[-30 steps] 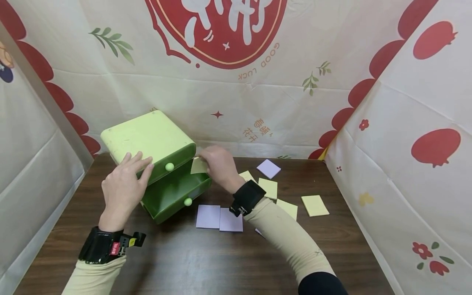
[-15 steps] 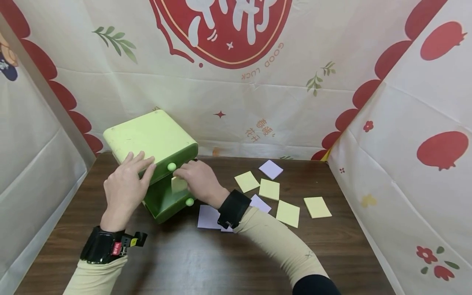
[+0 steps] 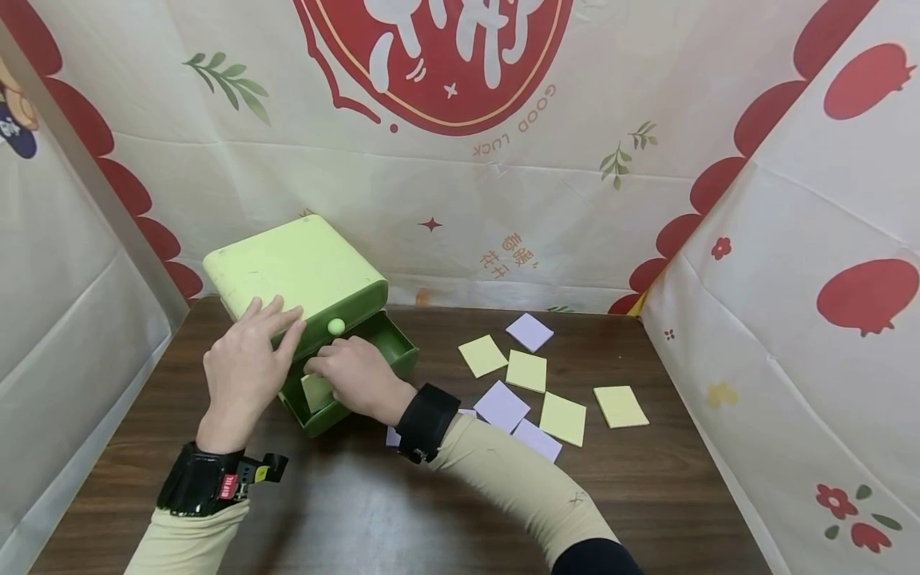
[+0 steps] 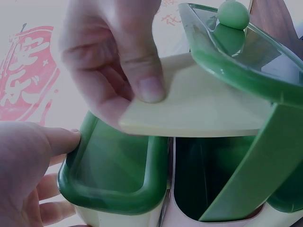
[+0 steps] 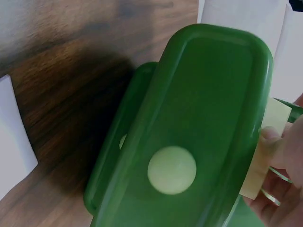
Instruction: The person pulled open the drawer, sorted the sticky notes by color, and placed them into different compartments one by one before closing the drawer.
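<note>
A small drawer box with a light-green top and dark-green fronts stands at the table's back left. Its upper drawer is shut; the drawer below is pulled out, and another green front shows behind it in the right wrist view. My left hand rests on the box's front top edge, thumb touching the upper drawer's front. Over the pulled-out drawer, my right hand pinches a yellow sticky note pad between thumb and fingers. The pad's lower part dips inside the drawer walls.
Several yellow pads and lilac pads lie on the dark wooden table right of the box. One yellow pad lies apart, farther right. Printed cloth walls stand at the back and sides.
My right hand has moved left and down with the yellow sticky note pad, from the drawer's right end to its left part. My left hand stays on the box.
</note>
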`<state>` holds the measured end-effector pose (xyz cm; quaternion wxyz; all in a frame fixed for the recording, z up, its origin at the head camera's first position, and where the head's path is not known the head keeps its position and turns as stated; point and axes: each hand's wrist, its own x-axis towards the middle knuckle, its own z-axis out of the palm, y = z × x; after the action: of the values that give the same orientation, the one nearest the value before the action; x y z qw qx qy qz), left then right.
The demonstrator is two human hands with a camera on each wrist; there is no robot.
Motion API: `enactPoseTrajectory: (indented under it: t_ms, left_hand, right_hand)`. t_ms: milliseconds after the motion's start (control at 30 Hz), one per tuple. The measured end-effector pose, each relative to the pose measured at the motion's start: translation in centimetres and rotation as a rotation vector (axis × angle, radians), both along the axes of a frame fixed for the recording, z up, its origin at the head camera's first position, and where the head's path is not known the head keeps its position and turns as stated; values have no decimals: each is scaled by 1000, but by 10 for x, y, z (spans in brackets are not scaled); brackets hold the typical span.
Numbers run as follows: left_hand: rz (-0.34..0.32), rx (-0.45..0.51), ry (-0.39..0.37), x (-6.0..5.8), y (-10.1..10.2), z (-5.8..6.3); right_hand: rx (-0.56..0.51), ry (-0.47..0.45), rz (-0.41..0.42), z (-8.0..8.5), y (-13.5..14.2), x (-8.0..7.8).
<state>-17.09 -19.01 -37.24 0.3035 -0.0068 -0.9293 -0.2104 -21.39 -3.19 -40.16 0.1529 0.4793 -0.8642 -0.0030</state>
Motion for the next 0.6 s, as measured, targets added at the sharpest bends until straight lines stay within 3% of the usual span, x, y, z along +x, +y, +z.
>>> enactPoseTrajectory:
  t_ms: [233, 600]
  left_hand:
    - [3, -5, 12, 0, 0, 0]
    - [3, 3, 11, 0, -1, 0]
  right_hand:
    - [92, -73, -26, -6, -6, 0]
    - [151, -228, -71, -4, -20, 0]
